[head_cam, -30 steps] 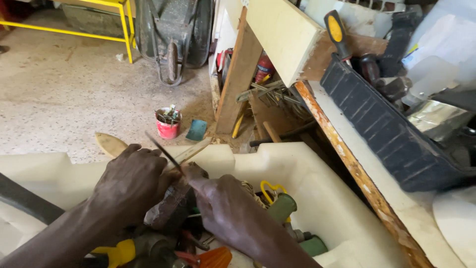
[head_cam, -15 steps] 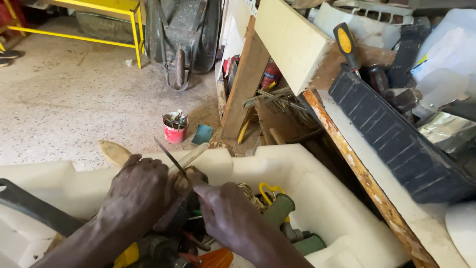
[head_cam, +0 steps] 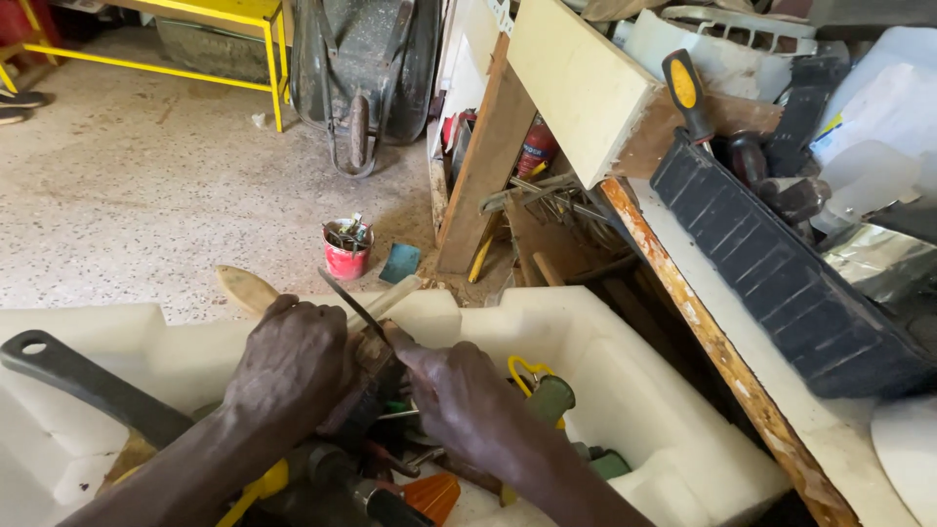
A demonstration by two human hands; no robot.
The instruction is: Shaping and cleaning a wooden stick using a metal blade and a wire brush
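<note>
Both of my hands reach into a white foam box (head_cam: 625, 390) full of hand tools. My left hand (head_cam: 293, 366) is closed around a tool with a dark wooden handle (head_cam: 376, 356) and a thin dark blade (head_cam: 346, 298) that sticks up over the box rim. My right hand (head_cam: 459, 400) presses its thumb against the same handle from the right. Screwdrivers with yellow and orange handles (head_cam: 429, 493) and a yellow-and-green tool (head_cam: 542, 390) lie in the box around my hands. A pale wooden stick (head_cam: 390, 296) pokes up beside the blade.
A long dark grey handle (head_cam: 93, 385) lies across the box's left side. A red can of small tools (head_cam: 346, 252) stands on the speckled floor. A wooden bench edge (head_cam: 703, 322) with a black tray (head_cam: 781, 283) runs on the right. Behind stand a wheelbarrow (head_cam: 366, 68) and a yellow frame (head_cam: 244, 49).
The view has tilted slightly, showing more of the floor and bench. My hands stay together on the wooden-handled tool, which has risen a little at the box rim.
</note>
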